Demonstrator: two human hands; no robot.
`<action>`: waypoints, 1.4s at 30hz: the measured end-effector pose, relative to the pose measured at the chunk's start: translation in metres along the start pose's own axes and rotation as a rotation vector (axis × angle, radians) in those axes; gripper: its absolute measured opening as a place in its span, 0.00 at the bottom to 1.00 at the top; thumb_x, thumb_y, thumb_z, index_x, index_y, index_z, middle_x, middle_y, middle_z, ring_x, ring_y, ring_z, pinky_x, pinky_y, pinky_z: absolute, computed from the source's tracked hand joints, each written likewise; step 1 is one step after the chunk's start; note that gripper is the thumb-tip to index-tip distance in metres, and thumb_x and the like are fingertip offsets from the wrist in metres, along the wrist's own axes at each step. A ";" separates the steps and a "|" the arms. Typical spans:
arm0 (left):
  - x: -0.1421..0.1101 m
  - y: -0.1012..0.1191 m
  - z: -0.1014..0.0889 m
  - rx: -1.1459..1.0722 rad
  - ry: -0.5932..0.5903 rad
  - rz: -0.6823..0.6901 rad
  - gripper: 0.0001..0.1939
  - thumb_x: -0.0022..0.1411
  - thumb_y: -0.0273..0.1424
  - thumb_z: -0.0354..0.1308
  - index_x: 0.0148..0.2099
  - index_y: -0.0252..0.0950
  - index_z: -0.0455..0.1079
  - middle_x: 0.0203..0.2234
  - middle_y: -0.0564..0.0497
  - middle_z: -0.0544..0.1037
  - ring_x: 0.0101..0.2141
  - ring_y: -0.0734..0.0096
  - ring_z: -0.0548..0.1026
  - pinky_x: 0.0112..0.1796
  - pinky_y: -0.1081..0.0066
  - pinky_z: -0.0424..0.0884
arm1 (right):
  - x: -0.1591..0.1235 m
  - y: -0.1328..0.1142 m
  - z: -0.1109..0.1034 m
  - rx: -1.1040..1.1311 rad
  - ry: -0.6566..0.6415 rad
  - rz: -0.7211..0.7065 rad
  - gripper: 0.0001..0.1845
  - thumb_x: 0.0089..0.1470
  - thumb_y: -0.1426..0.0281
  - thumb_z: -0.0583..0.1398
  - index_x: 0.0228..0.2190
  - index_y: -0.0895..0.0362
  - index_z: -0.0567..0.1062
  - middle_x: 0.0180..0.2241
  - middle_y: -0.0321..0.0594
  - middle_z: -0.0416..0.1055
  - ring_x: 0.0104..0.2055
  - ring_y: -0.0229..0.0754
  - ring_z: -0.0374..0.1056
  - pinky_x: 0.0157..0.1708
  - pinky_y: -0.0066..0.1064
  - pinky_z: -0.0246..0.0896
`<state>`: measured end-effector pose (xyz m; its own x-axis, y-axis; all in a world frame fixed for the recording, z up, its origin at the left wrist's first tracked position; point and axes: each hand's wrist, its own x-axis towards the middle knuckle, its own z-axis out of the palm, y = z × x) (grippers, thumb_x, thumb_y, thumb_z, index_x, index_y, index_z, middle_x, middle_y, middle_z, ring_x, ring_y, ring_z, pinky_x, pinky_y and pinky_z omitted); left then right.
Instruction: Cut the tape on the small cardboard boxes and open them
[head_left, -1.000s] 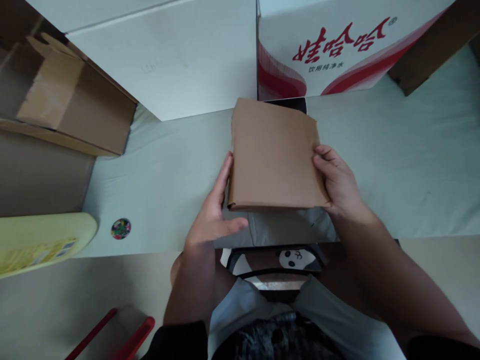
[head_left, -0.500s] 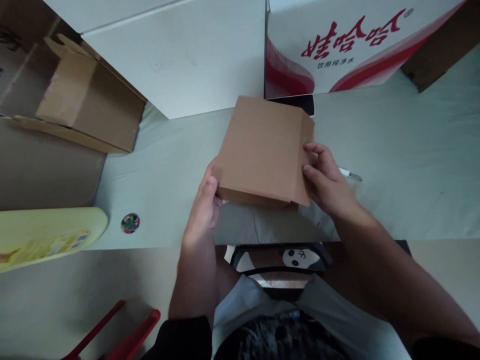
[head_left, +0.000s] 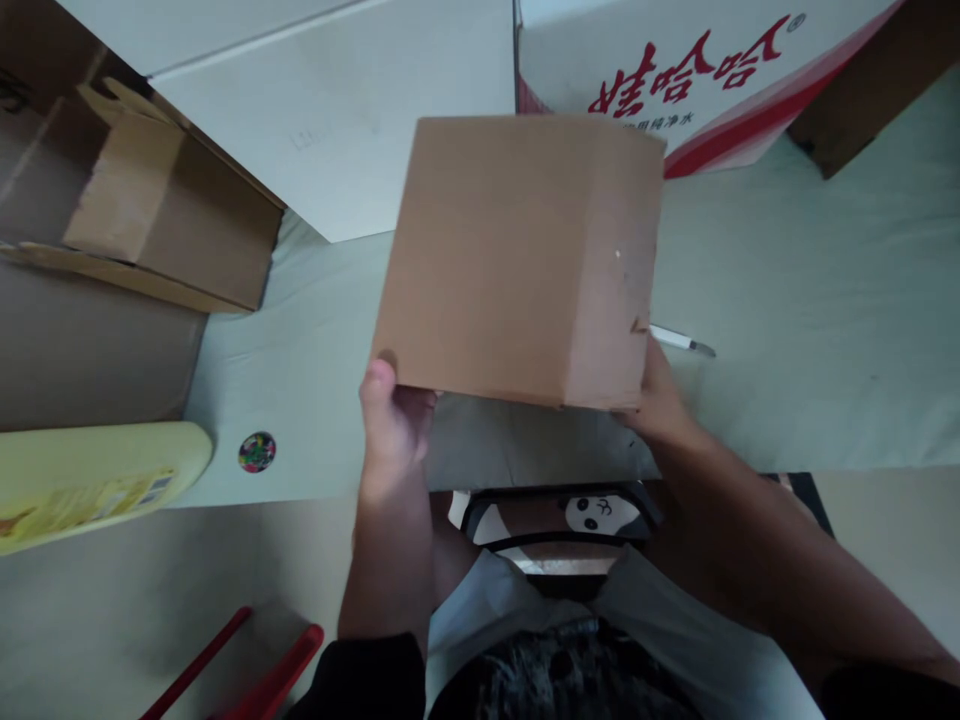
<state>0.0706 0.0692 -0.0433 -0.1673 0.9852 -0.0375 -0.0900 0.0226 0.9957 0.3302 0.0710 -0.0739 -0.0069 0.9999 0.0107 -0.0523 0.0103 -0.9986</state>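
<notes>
A plain brown cardboard box [head_left: 487,250] is held up above the green-covered table, its broad face toward me and a narrower side showing at the right. My left hand [head_left: 397,410] grips its lower left corner, thumb on the face and fingers beneath. At the lower right, my right hand [head_left: 656,395] supports the box from behind and below; most of its fingers are hidden. Just right of that hand lies a white-handled craft knife or similar tool [head_left: 682,341] on the cloth.
White cartons [head_left: 337,130] and a red-lettered carton [head_left: 705,80] line the back. Open brown boxes [head_left: 202,220] stand at the left, near a yellow bottle [head_left: 105,480] and a round colourful sticker [head_left: 257,452]. A red stool or chair part [head_left: 277,670] is below the table [head_left: 825,400].
The box has been raised toward me and tilted, so it looks larger and its right side shows. My right hand has shifted from the flap at the right edge to the lower right, partly behind the box.
</notes>
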 end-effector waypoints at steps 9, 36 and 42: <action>0.006 -0.009 0.001 -0.057 0.086 0.081 0.41 0.55 0.69 0.63 0.55 0.42 0.79 0.44 0.44 0.84 0.47 0.51 0.84 0.36 0.65 0.83 | 0.007 0.000 0.000 0.234 0.061 0.188 0.35 0.53 0.36 0.61 0.51 0.43 0.61 0.52 0.42 0.73 0.51 0.53 0.76 0.40 0.44 0.75; -0.015 0.025 -0.003 0.828 -0.446 0.702 0.33 0.65 0.52 0.67 0.67 0.46 0.72 0.67 0.39 0.69 0.67 0.41 0.70 0.65 0.40 0.71 | 0.032 0.019 -0.063 -1.312 0.186 0.062 0.21 0.55 0.70 0.58 0.49 0.60 0.79 0.51 0.63 0.75 0.52 0.65 0.72 0.52 0.57 0.67; -0.014 0.030 -0.008 0.814 -0.503 0.720 0.30 0.64 0.45 0.67 0.66 0.48 0.73 0.66 0.40 0.69 0.68 0.41 0.67 0.65 0.37 0.69 | 0.040 0.025 -0.084 -1.310 -0.074 0.036 0.12 0.54 0.72 0.57 0.38 0.57 0.79 0.40 0.55 0.75 0.48 0.60 0.72 0.53 0.52 0.66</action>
<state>0.0623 0.0544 -0.0137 0.4949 0.7676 0.4072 0.5448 -0.6392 0.5429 0.4124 0.1115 -0.1027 -0.0448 0.9974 -0.0557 0.9510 0.0255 -0.3081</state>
